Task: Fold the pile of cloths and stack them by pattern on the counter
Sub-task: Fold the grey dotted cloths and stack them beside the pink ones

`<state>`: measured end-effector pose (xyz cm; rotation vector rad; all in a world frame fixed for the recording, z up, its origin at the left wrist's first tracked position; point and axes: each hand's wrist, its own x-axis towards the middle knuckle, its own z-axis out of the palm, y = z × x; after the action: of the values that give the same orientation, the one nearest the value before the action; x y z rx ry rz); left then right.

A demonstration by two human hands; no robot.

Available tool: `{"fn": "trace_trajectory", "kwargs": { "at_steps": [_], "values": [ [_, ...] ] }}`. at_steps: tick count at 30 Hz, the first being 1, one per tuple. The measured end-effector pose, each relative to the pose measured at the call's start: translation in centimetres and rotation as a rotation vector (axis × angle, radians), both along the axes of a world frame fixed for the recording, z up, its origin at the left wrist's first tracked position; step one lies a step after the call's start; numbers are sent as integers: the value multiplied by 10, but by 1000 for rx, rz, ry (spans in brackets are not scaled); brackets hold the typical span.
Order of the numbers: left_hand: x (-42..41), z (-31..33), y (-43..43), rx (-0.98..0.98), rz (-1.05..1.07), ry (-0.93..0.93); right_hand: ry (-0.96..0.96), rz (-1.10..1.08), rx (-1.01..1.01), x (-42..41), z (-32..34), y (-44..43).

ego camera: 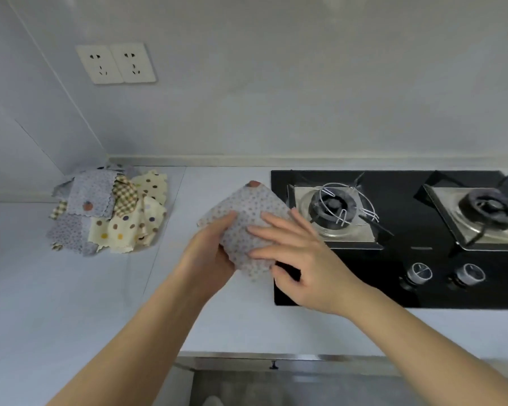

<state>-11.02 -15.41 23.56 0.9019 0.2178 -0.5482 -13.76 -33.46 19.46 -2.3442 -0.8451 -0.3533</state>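
Cloth in work: one grey dotted cloth [247, 227], held up off the tabletop [71, 303] just left of the gas hob [393, 288]. Its right corner overlaps the hob's left edge in this view. A reddish-brown tab shows at the far corner. It may be doubled over; the layers are too unclear to count.

Left hand [208, 256]: fingers curled round the cloth's edge farthest from the hob, a firm grip.
Right hand [299, 259]: fingers extended and spread, lying flat on the cloth's upper face. The thumb sits by the lower corner; cannot tell whether it nips the fabric.

Pile of cloths [109, 212]: well left of the hob, in the back corner against the wall. It is a loose heap of grey dotted, cream with large spots, and brown check. No folded stacks are visible between pile and hob, so the task is judged near its start.

Step judged: folding this cloth. To do it well:
- Lay it on bare tabletop left of the hob rather than folding in the air.
- Match the zigzag-cut edges corner to corner, then run the flat right hand along the crease.
- Thin fabric will likely spring open, so press before letting go.
- Keep it off the hob's near burner [333, 205].
- Leave room left of the hob for three separate stacks.
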Motion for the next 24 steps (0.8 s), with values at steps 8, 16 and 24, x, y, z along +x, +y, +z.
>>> {"fn": "trace_trajectory", "kwargs": {
  "at_steps": [8, 16, 24],
  "values": [
    [-39, 40, -111, 90, -98, -122, 737, -372, 798, -41, 61, -126],
    [-40, 45, -192, 243, -266, -212, 792, -437, 867, -59, 77, -225],
    [2, 50, -295, 475, -623, -421, 846, -554, 1294, -40, 79, -318]
  ]
}}
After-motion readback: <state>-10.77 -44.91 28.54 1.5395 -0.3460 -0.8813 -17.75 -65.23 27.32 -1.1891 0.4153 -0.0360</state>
